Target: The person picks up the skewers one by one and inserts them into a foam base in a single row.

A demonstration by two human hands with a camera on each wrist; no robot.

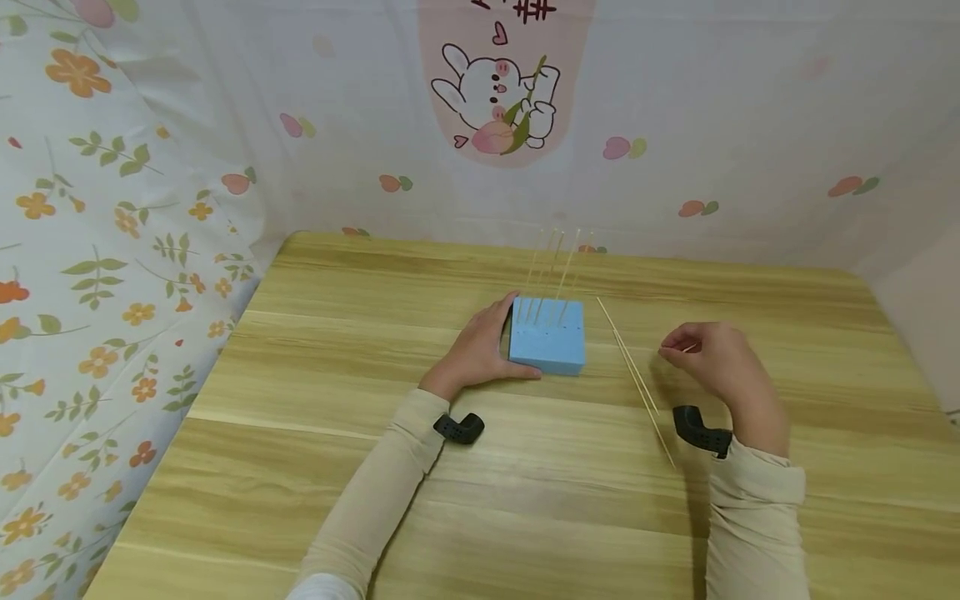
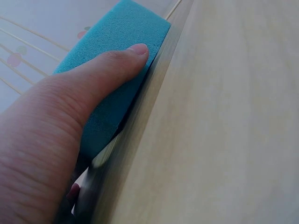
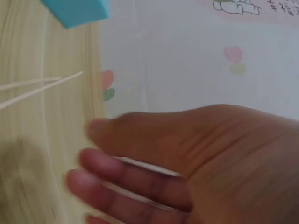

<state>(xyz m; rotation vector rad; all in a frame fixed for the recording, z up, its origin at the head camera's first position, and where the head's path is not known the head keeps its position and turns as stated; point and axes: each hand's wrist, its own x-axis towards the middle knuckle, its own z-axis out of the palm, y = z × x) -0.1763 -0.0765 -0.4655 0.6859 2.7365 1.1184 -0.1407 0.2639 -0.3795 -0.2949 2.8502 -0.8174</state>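
Head: blue block (image 1: 547, 346) sits on bench (image 1: 300, 358) with several thin sticks (image 1: 567, 264) standing up out of its top. Left hand (image 1: 480, 346) grips it from its left, thumb along the near side. Two loose sticks (image 1: 639, 387) lie touching between block and right hand (image 1: 716, 358). Risks: a careless brush from the right hand could roll the loose pair or knock the standing ones; a hard push on a stick could snap it, being so thin; if the left grip slackens, the block could slide.

Left wrist: thumb lies flat across the block's side, contact the head view only hints at; the hand's other fingers mostly hidden. Can't judge the hold on the far side.

Right wrist: the gap shows here: fingers loosely bent, thumb apart from fingertips, no stick seen in that grip. From the head view it could pass for a pinch. Fingertips blurred.
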